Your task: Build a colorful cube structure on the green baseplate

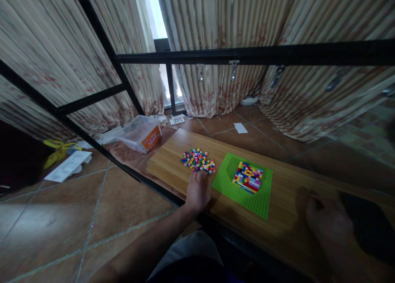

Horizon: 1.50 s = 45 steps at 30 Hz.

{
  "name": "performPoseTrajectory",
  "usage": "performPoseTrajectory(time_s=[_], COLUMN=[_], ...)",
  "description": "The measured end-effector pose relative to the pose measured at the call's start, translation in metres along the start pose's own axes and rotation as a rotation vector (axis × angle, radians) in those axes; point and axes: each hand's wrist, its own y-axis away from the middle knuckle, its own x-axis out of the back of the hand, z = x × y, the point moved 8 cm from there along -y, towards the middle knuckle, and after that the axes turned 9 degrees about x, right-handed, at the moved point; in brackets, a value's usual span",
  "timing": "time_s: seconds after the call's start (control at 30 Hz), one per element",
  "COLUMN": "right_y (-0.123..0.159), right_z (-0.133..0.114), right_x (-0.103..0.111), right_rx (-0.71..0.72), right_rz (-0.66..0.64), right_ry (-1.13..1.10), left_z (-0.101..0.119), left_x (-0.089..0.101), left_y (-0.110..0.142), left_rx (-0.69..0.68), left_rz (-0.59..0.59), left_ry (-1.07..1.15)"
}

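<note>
A loose pile of small toy building bricks (197, 159) in many colours lies on the wooden table. My left hand (198, 191) is at the pile's near edge, its fingers curled and pressed together; whatever they hold is hidden. Right of the pile lies a green studded baseplate (226, 188). On it sits a roughly square block of multicoloured bricks (247, 177), packed tightly side by side. My right hand (328, 217) rests in shadow over the table's right part, apart from the baseplate, with curled fingers. Dim light and blur hide what, if anything, is in it.
The wooden table (286, 196) runs from left to right in front of me. A clear plastic box (137, 133) with an orange label stands beyond its left end. A dark flat object (367, 221) lies by my right hand. Black metal bars (191, 57) cross before the curtains.
</note>
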Motion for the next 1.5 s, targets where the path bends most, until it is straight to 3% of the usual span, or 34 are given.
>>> performPoseTrajectory(time_s=[0.13, 0.33, 0.5, 0.73, 1.0, 1.27, 1.5], right_y=[0.001, -0.002, -0.003, -0.002, -0.005, -0.006, -0.005], right_z=[-0.001, -0.006, -0.012, -0.014, -0.018, -0.019, -0.018], right_x=[0.002, 0.006, 0.01, 0.011, 0.015, 0.016, 0.015], right_rx=[-0.012, -0.014, -0.037, -0.122, -0.149, -0.161, -0.169], right_rz=[0.022, 0.022, 0.031, 0.016, 0.05, 0.038, 0.028], right_ry=[0.069, 0.093, 0.06, 0.022, -0.005, -0.009, -0.007], left_z=[-0.021, -0.018, -0.011, 0.043, 0.092, 0.122, 0.129], left_x=[0.006, 0.002, -0.001, -0.014, -0.036, -0.054, -0.066], left_y=[-0.005, -0.012, -0.011, -0.007, -0.004, -0.01, -0.01], left_rx=[0.028, 0.001, -0.014, -0.199, -0.328, -0.493, -0.552], left_rz=[-0.005, -0.023, -0.084, -0.194, -0.248, -0.232, -0.188], left_ry=[-0.151, -0.272, -0.186, 0.076, 0.105, -0.083, -0.329])
